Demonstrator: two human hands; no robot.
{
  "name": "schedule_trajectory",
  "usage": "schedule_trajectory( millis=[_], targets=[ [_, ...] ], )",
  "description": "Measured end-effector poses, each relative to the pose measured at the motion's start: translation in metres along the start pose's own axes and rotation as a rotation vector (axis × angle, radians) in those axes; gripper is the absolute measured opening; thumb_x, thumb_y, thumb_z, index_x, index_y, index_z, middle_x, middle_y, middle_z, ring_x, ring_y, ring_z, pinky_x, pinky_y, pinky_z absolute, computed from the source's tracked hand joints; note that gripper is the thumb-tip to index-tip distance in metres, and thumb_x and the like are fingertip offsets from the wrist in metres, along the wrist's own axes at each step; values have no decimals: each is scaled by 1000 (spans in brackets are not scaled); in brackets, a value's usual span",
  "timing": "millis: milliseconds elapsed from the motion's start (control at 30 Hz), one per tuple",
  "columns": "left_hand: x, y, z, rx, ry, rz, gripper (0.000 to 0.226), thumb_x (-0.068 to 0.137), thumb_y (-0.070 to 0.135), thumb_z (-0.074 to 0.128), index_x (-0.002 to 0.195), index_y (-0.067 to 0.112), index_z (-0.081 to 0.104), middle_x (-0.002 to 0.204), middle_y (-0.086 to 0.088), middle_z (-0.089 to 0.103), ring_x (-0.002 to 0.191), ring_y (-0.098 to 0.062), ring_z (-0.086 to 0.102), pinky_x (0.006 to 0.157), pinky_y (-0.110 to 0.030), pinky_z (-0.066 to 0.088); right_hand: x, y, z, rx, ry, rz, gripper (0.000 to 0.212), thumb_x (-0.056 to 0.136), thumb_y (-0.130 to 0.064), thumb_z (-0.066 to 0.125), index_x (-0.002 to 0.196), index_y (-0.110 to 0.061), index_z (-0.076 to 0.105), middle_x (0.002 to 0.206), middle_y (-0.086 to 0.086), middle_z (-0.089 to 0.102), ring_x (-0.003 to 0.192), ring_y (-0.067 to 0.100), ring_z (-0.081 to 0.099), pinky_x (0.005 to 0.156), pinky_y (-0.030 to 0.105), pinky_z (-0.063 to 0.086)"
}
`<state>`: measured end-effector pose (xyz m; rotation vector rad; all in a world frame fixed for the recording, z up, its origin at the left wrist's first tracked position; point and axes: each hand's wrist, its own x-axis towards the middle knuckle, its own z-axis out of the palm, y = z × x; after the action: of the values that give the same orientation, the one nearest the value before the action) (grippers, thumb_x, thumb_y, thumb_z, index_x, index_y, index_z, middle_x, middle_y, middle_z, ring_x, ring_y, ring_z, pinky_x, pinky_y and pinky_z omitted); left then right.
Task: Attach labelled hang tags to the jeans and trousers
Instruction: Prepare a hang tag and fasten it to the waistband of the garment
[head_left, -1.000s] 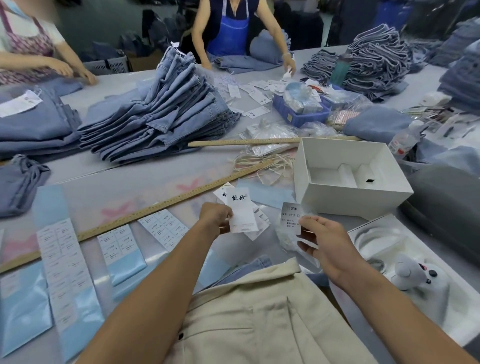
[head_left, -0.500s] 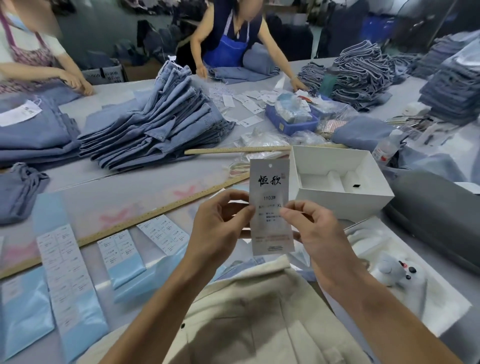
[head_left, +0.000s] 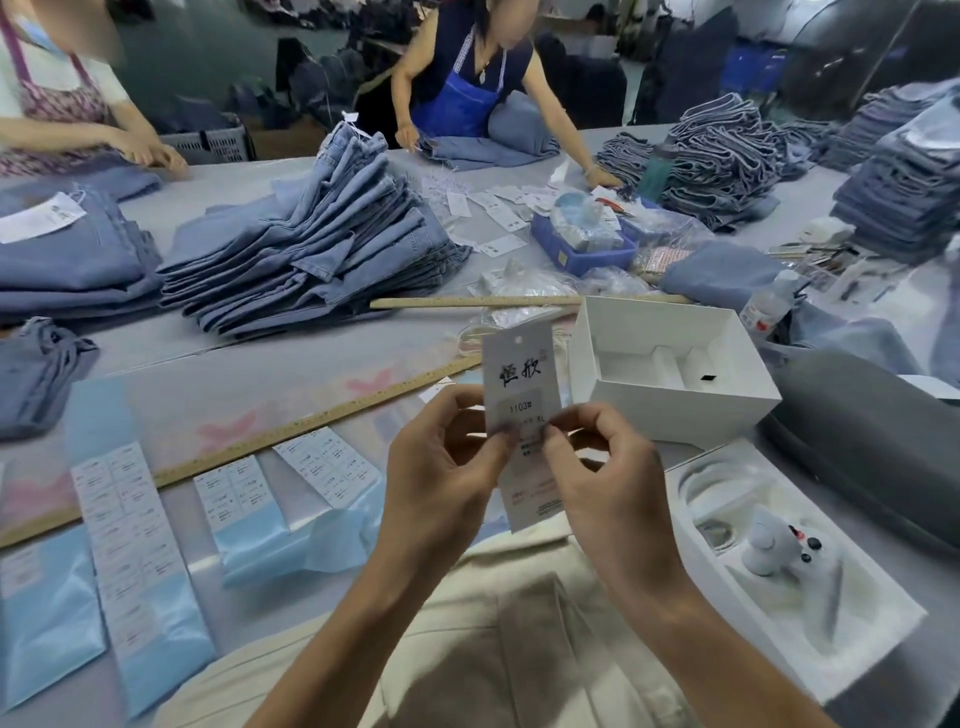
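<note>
A white hang tag (head_left: 521, 374) with black characters and a size sticker stands upright in front of me, above cream trousers (head_left: 467, 639) lying at the near table edge. My left hand (head_left: 441, 473) pinches the tag's left edge with thumb and fingers. My right hand (head_left: 605, 467) pinches its right side, thumb pressing on the sticker area. Sheets of printed size stickers (head_left: 327, 465) on blue backing lie to the left on the table.
An open white box (head_left: 670, 364) sits to the right, with a white tray (head_left: 795, 566) holding a small white device below it. A long wooden ruler (head_left: 291, 431) crosses the table. Stacks of blue jeans (head_left: 311, 260) lie beyond; two other people work at the far side.
One second ago my hands were apart, the left on tags, the right on a sticker. They have come together on one raised tag, and my right thumb now presses the sticker.
</note>
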<state>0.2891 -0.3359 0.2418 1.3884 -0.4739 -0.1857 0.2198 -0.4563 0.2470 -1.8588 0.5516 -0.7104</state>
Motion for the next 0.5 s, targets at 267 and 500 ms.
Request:
schedule_trajectory(
  millis=[267,500],
  targets=[
    [-3,-1,-8,-41,-7,-65,19,92,-2,69,106,10,68,98,-3,79,85,-22,76,64,-30,60,5,-2,-8,323,-241,141,31,82,-31,80,110,-28,66,93,3,76,86,20,74,72,33,61],
    [-8,3,-10,-98,128,-193,28,81,38,71,82,10,71,79,-10,74,67,-19,65,59,-30,53,-25,-7,-8,377,-454,134,16,90,-15,74,104,-22,77,99,3,79,93,21,75,81,31,60]
  ],
)
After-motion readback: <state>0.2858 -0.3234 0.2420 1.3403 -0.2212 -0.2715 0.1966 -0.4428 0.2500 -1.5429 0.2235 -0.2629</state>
